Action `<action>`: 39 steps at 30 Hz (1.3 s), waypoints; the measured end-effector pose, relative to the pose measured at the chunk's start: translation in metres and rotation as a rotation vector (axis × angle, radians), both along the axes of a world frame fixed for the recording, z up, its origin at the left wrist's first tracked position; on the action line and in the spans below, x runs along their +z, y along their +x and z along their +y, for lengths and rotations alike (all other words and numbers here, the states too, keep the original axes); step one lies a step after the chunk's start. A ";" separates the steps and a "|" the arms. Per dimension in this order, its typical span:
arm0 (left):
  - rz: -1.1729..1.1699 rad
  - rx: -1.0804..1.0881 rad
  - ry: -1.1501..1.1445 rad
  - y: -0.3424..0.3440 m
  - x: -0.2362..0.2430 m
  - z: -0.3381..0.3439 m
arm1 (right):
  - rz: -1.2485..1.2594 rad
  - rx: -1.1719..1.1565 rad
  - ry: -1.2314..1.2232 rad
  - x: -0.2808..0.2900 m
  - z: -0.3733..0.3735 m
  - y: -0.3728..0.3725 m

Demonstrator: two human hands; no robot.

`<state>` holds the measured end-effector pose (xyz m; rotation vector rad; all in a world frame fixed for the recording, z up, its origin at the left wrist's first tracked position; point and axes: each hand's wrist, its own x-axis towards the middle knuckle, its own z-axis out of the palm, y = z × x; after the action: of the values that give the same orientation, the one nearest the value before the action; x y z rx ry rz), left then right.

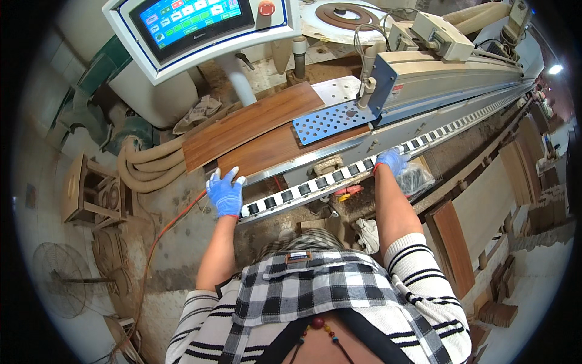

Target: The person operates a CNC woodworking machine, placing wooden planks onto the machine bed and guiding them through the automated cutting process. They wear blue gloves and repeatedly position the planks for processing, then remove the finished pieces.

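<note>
From above the worker's head, the left hand, in a blue glove, lies flat with fingers spread on the near edge of a brown wood-grain panel resting on the edge-banding machine's feed track, gripping nothing. The right hand, also blue-gloved, rests on the track farther along, and whether it grips anything I cannot tell. A second wood panel lies just behind the first, below the touchscreen control panel.

Both gloved hands, left and right, rest on the conveyor track.
</note>
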<state>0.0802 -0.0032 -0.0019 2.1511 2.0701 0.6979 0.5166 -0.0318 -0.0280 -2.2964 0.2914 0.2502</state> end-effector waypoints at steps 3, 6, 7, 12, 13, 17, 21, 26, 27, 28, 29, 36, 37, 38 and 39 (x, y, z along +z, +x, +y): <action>0.003 -0.032 0.002 0.025 -0.002 0.001 | -0.037 0.001 -0.001 -0.009 0.000 0.003; 0.004 -0.064 0.019 0.050 -0.003 0.003 | -0.037 -0.017 0.031 -0.016 0.001 0.008; 0.016 -0.080 0.035 0.058 -0.003 0.004 | -0.027 -0.013 0.024 -0.012 0.001 0.006; -0.077 -0.213 -0.010 0.069 0.000 0.019 | 0.027 0.027 -0.015 0.018 -0.003 -0.008; -0.135 -0.269 -0.036 0.063 0.001 0.030 | -0.011 -0.027 -0.020 0.007 -0.001 -0.002; 0.323 -0.226 0.178 0.045 0.023 0.059 | 0.000 -0.015 -0.023 -0.011 -0.002 0.010; 0.655 -0.140 0.104 0.026 0.027 0.087 | 0.016 0.004 -0.047 0.004 0.000 -0.002; 0.653 -0.243 0.199 0.015 -0.009 0.114 | 0.024 0.037 -0.038 -0.003 -0.001 0.006; 0.640 -0.250 0.198 0.016 -0.011 0.114 | 0.017 0.044 -0.048 -0.002 -0.002 0.005; 0.628 -0.256 0.198 0.015 -0.013 0.114 | 0.010 0.052 -0.057 0.000 -0.003 0.003; 0.610 -0.257 0.183 0.012 -0.015 0.113 | 0.003 0.062 -0.066 0.001 -0.003 0.002; 0.491 -0.334 0.182 -0.050 0.024 0.055 | 0.020 0.044 -0.039 -0.006 -0.003 0.007; 0.503 -0.321 0.190 -0.062 0.021 0.046 | 0.007 0.030 -0.040 -0.004 -0.002 0.004; 0.515 -0.309 0.199 -0.076 0.017 0.037 | -0.006 0.017 -0.041 -0.003 -0.002 0.003; 0.571 -0.292 0.256 -0.093 0.007 0.030 | 0.005 0.015 -0.037 -0.004 -0.001 0.005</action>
<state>-0.0130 0.0265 0.0050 3.0039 1.8813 0.3533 0.5215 -0.0325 -0.0320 -2.3357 0.2835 0.2597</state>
